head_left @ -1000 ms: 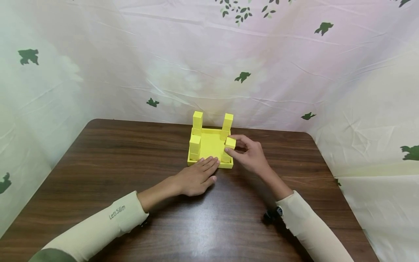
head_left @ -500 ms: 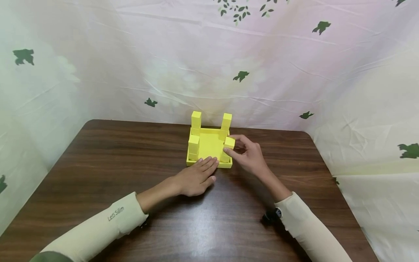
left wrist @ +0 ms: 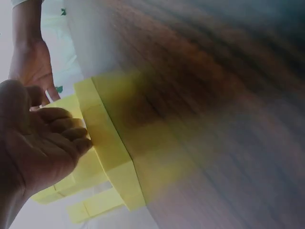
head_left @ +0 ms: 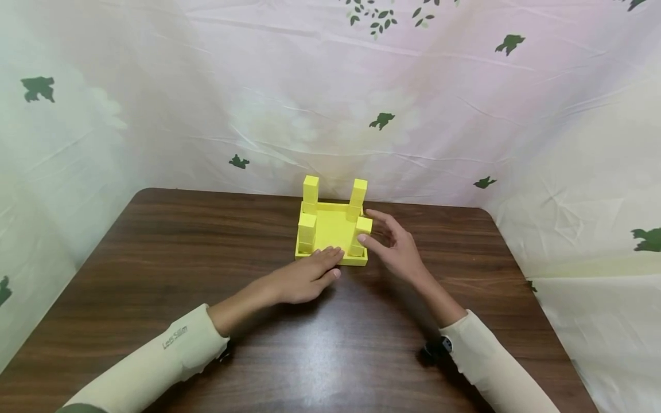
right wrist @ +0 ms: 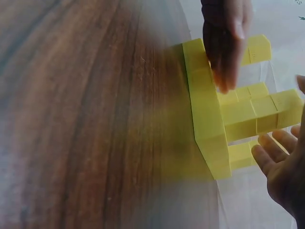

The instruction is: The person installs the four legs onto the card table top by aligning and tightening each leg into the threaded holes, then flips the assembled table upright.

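A shallow yellow tray [head_left: 330, 226] stands on the table with a stack of yellow blocks at each corner. My right hand [head_left: 400, 249] is beside the near-right stack [head_left: 363, 225], thumb and fingers spread apart around it. In the right wrist view a small gap shows between those fingers [right wrist: 269, 148] and the stack [right wrist: 257, 114]. My left hand [head_left: 304, 278] lies flat with straight fingers over the tray's near rim, just right of the near-left stack [head_left: 307, 232]. The left wrist view shows its fingertips [left wrist: 81, 136] at the rim; whether they press on it I cannot tell.
The far-left stack [head_left: 310, 192] and far-right stack [head_left: 358, 195] rise at the tray's back corners. Dark wood tabletop [head_left: 206, 241] surrounds the tray. A pale patterned cloth [head_left: 310, 103] hangs behind the table and along its sides.
My right hand has let go of the near-right stack's top block, its fingers spreading and drawing slightly right. My left hand has tilted a little, its wrist shifting left. The stacks stay in place.
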`<state>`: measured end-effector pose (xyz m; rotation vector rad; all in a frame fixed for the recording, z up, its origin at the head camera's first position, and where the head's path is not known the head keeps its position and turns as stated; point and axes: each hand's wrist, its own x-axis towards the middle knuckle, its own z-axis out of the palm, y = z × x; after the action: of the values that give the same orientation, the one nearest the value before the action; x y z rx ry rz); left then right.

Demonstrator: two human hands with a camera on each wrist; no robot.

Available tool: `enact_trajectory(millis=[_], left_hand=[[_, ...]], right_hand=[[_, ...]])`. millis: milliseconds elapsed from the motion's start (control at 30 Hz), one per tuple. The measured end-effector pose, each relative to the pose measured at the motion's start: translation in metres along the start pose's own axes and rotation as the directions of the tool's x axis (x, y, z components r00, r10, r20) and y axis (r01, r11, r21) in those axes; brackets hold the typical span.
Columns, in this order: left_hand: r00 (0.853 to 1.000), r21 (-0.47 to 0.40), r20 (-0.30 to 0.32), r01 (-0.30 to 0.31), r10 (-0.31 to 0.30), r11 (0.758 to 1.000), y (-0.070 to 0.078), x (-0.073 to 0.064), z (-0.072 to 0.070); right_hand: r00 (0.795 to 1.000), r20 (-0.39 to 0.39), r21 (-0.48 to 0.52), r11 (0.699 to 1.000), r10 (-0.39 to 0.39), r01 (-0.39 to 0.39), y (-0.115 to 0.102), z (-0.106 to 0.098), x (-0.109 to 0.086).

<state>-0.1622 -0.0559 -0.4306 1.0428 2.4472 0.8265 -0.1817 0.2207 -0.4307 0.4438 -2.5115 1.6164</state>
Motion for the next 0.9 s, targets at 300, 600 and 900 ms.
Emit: enact_trajectory(millis=[300,600,900], left_hand=[[0.977,-0.121,-0.212,-0.004,-0.022,0.993,-0.010,-0.026,-0.011],[0.900,-0.348,-0.366,0.103,-0.236,0.932,-0.026,-0.055,-0.021],[0.821,-0.700,-0.342,0.102,-0.458,0.706,-0.038,-0.058,-0.018]], right_hand=[[0.992,-0.029,0.077,0.990,0.121,-0.119,-0.003,-0.006,-0.011],[0.983,0.000,0.161,0.970,0.183,-0.180,-0.002,-0.007,-0.018],[0.941,0.138,0.269,0.902,0.310,-0.337,0.001,0.002,-0.022]])
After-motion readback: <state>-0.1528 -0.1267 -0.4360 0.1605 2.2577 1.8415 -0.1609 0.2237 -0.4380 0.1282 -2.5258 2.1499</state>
